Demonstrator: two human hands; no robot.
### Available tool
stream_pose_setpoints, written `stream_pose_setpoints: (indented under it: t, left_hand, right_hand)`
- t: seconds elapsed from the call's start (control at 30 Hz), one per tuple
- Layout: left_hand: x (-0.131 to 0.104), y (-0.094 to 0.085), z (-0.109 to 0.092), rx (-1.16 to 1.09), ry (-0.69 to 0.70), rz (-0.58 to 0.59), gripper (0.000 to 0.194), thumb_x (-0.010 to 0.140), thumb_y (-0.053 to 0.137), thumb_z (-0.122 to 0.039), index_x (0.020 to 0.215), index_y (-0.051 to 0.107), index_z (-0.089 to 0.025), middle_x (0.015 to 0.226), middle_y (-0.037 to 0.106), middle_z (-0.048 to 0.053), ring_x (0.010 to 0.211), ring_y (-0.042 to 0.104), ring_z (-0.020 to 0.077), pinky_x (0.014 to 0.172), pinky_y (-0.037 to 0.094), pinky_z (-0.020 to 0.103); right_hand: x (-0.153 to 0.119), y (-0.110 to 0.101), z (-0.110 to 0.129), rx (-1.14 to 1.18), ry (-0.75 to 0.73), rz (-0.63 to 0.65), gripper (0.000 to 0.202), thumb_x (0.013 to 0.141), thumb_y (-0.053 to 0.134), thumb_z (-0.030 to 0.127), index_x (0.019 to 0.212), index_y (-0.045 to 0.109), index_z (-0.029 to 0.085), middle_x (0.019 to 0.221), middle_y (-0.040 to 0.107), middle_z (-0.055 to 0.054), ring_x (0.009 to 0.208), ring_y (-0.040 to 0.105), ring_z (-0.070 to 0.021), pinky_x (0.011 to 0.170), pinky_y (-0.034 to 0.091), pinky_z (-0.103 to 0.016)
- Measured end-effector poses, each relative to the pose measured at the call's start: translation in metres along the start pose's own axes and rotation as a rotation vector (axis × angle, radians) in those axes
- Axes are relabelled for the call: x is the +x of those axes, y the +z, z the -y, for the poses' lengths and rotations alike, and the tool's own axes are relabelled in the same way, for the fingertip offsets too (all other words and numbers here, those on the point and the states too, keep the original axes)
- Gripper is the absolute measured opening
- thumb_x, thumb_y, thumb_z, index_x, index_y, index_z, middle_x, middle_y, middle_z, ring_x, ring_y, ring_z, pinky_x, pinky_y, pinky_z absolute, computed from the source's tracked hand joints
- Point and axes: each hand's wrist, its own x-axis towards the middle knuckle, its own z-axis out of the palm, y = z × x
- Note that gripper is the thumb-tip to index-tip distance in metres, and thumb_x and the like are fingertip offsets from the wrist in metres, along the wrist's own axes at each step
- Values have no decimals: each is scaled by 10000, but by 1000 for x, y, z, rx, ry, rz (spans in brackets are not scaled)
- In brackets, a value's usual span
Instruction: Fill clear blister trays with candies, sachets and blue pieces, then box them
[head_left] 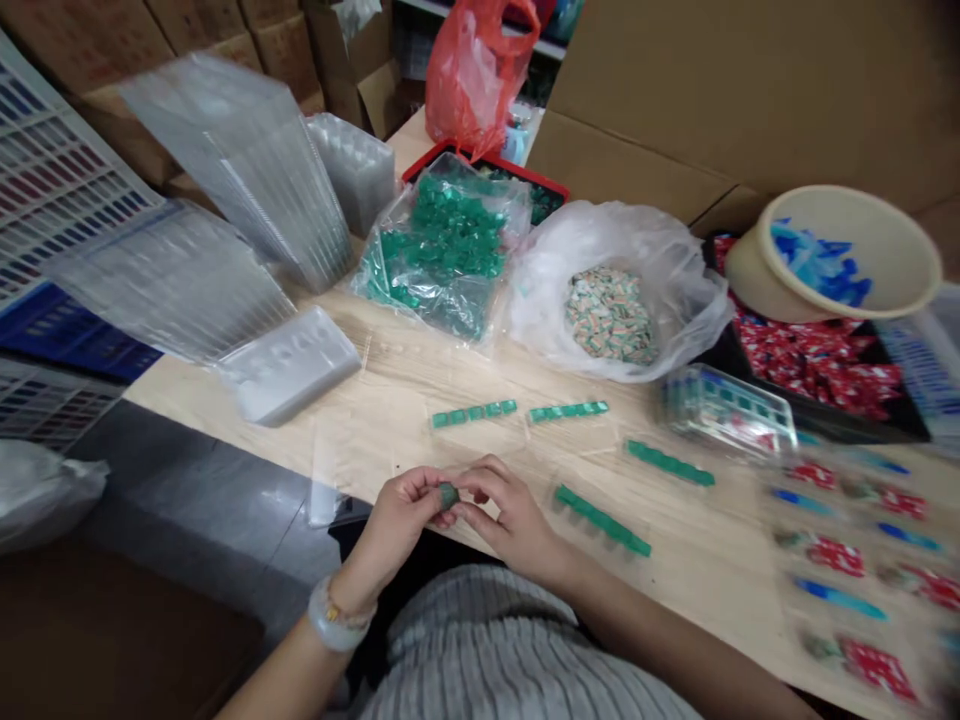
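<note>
At the table's front edge, my left hand (411, 512) and my right hand (510, 512) meet around a small dark green piece (448, 496). Fingers of both hands are closed on it; its exact kind is too small to make out. Beyond them lie rows of green square pieces: one row (475, 414) and a second row (568, 411) sit in clear plastic trays. To the right of my hands are two more green rows, a nearer one (602, 520) and a farther one (670, 463).
A bag of green pieces (457, 235) and a white bag of small printed pieces (611, 315) stand behind. Stacked clear trays (289, 365) are at left. A cream bucket (840, 255) rests over red packets (817, 365); filled clear packs (836, 555) lie at right.
</note>
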Motion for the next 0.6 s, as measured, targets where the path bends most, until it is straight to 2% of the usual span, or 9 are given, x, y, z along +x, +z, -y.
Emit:
stream_pose_setpoints:
  t: [0.13, 0.27, 0.33, 0.4, 0.47, 0.53, 0.6]
  left_hand:
    - [-1, 0, 3, 76, 48, 83, 188, 702, 605, -322, 740, 629, -140, 543, 540, -15, 501, 460, 87, 517, 377, 203]
    - [-5, -9, 0, 107, 35, 148, 221, 713, 586, -340, 779, 646, -138, 577, 560, 7, 527, 476, 101, 538, 392, 224]
    - [-9, -21, -3, 170, 86, 38, 273, 712, 580, -361, 845, 648, -133, 582, 569, 12, 511, 476, 105, 526, 391, 230]
    - [-14, -41, -6, 283, 207, -207, 326, 723, 561, -371, 940, 635, -140, 600, 577, 10, 515, 482, 110, 546, 401, 237]
    - [-16, -63, -7, 458, 376, -447, 338, 750, 526, -357, 1013, 618, -164, 682, 604, 24, 626, 530, 138, 670, 426, 262]
    - [-13, -82, -5, 668, 539, -540, 318, 778, 488, -318, 1042, 610, -190, 861, 628, 58, 839, 544, 183, 847, 386, 306]
    - [-6, -92, 0, 838, 635, -537, 304, 790, 462, -266, 1049, 606, -202, 1032, 602, 83, 1023, 483, 222, 968, 290, 362]
  right_hand:
    - [-3, 6, 3, -16, 4, -50, 204, 817, 482, 255, 1006, 557, 235, 894, 511, -49, 866, 509, -155, 757, 456, -303]
    - [-2, 11, 4, 19, 2, -95, 172, 815, 487, 274, 954, 573, 223, 853, 508, -42, 820, 522, -143, 709, 464, -277]
    - [-1, 9, 2, 26, 9, -159, 148, 809, 499, 280, 915, 578, 213, 809, 508, -35, 753, 523, -133, 653, 461, -263]
    - [3, 7, -5, 7, 31, -221, 134, 808, 505, 279, 895, 576, 205, 789, 510, -31, 706, 519, -128, 618, 453, -258]
    - [16, 6, -13, -60, 15, -198, 136, 809, 505, 277, 900, 574, 202, 814, 521, -41, 729, 522, -136, 635, 449, -270]
    - [37, 10, -19, -185, -66, -87, 148, 816, 497, 278, 908, 582, 198, 843, 536, -55, 791, 522, -158, 691, 440, -300]
    - [64, 17, -21, -355, -149, 15, 164, 816, 500, 284, 905, 598, 186, 859, 551, -71, 835, 514, -183, 742, 414, -337]
